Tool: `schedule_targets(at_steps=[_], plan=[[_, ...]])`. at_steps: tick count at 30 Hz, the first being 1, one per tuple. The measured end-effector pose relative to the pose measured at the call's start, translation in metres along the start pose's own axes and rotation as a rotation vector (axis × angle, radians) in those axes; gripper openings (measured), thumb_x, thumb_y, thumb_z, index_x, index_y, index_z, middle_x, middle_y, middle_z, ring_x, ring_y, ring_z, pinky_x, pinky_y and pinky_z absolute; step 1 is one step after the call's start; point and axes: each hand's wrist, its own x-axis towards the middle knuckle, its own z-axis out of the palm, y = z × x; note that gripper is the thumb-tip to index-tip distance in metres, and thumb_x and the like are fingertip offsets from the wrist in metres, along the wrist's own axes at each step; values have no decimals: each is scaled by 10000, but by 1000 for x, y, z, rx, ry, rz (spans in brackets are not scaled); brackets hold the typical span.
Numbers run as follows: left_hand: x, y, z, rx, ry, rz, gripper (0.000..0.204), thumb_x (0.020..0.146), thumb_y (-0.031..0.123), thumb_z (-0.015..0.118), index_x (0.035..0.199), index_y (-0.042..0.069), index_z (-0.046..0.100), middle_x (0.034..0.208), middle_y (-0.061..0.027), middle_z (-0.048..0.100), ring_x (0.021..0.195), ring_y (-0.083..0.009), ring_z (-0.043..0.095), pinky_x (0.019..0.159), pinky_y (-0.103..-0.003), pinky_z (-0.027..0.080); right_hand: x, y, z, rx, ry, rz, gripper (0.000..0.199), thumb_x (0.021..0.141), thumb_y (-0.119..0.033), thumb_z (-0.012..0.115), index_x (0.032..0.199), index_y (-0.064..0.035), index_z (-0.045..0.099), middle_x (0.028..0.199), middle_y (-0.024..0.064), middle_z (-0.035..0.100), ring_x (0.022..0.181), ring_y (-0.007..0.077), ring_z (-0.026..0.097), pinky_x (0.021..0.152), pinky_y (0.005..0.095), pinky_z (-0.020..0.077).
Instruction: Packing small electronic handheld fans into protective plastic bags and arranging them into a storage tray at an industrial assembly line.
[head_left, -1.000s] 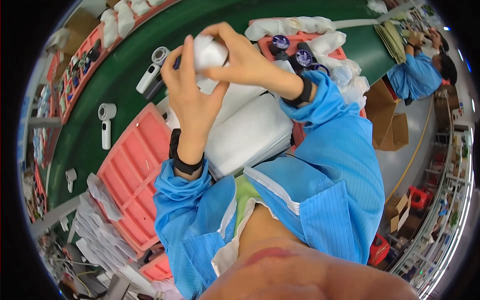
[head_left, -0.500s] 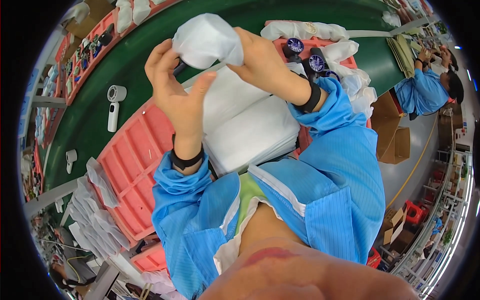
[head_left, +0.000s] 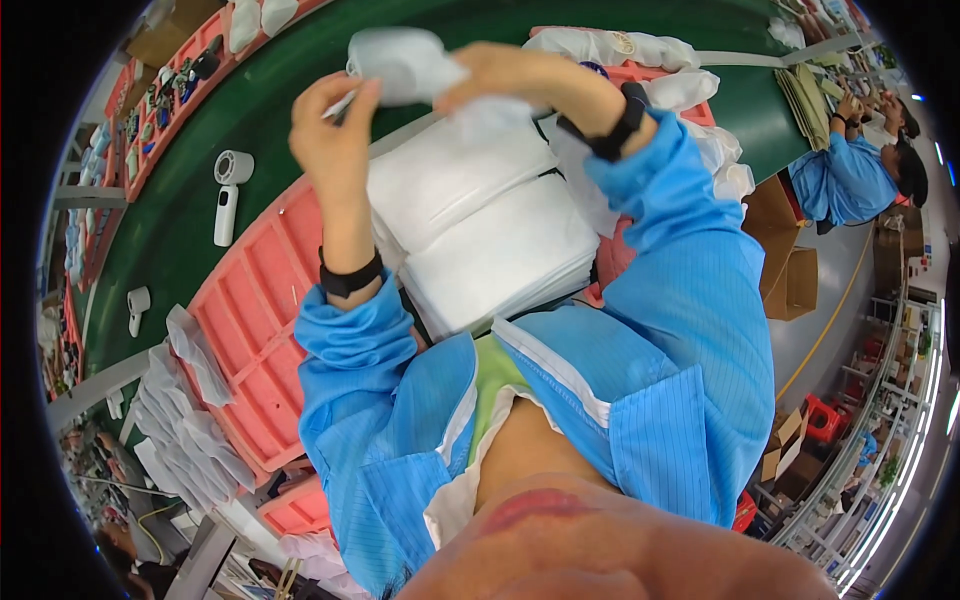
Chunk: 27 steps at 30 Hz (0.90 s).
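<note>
My left hand (head_left: 335, 125) is closed round the dark handle of a handheld fan, only a sliver of which shows between the fingers. A thin white translucent bag (head_left: 395, 66) covers the fan's round head. On the other side, my right hand (head_left: 500, 75) is closed on the loose end of that bag, its fingers smeared by motion. Below both hands lies a stack of flat white bags (head_left: 500, 255), in two overlapping piles. To the left, a bare white handheld fan (head_left: 229, 195) rests on the green work surface (head_left: 175, 255).
A red compartment tray (head_left: 262, 330) lies left of the stack, with several wrapped pieces (head_left: 190, 440) beside it. Another red tray (head_left: 640, 72) with white-wrapped items is at the far right. A second white fan (head_left: 138, 308) lies at left. A co-worker (head_left: 848, 180) sits at right by cardboard boxes (head_left: 795, 285).
My left fingers have closed round the handle, where they were spread before. My right hand has moved right and slightly up, drawing the bag's end out. The stack is now less covered.
</note>
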Motion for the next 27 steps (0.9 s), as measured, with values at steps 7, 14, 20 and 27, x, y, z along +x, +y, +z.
schedule_targets(at_steps=[7,14,20,27], plan=[[-35,5,96,520,-613,168,288,768,321,723,897,81,632,901,-125,599,813,-310,633,680,-389,507,154,171,-137,-978,803,71,465,659,-251,749,997,26,589,876,166,647,691,282,653,704,382,549],[-71,-37,99,726,-637,312,313,686,221,745,892,16,627,909,-155,607,820,-335,615,691,-411,505,186,78,-25,-58,467,-304,535,729,-251,763,1208,-69,609,1126,97,642,962,186,624,796,267,496],[-72,-47,103,645,-550,268,256,703,203,729,866,33,629,852,-161,641,808,-348,620,697,-445,495,173,66,-18,157,274,-159,412,706,-279,743,1031,-35,676,940,79,697,823,210,642,708,289,495],[-56,-32,100,677,-689,1,220,699,106,681,871,-13,615,852,-174,654,802,-347,637,699,-417,508,180,65,-23,-286,278,-88,444,610,-378,779,899,-50,705,796,81,691,678,207,639,618,307,505]])
